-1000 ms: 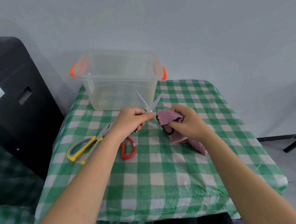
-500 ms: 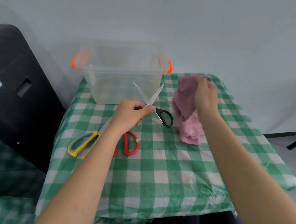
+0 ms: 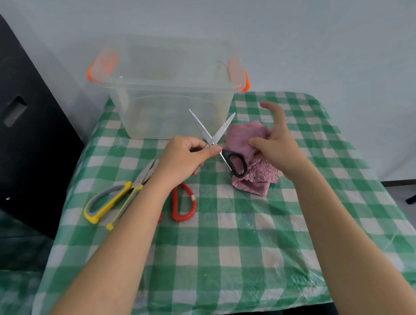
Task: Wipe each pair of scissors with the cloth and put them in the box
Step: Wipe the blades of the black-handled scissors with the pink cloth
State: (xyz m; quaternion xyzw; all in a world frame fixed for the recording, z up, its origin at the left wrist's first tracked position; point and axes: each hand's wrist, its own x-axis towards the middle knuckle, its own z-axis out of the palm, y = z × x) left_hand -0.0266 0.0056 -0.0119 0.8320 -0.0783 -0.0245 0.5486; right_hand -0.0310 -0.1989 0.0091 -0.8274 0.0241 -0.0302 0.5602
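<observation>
While my left hand [image 3: 185,157] keeps its grip clamped on the black-handled scissors [image 3: 222,145], blades apart, my right hand [image 3: 275,145] pinches the pink cloth [image 3: 251,163] on the counter [image 3: 236,244].

light: soft, even, bright | shadows: faint | blur: slight | edges: wide-angle bowing

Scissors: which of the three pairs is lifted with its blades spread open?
The black-handled scissors, held by the left hand. The yellow scissors and red scissors lie on the table.
</observation>
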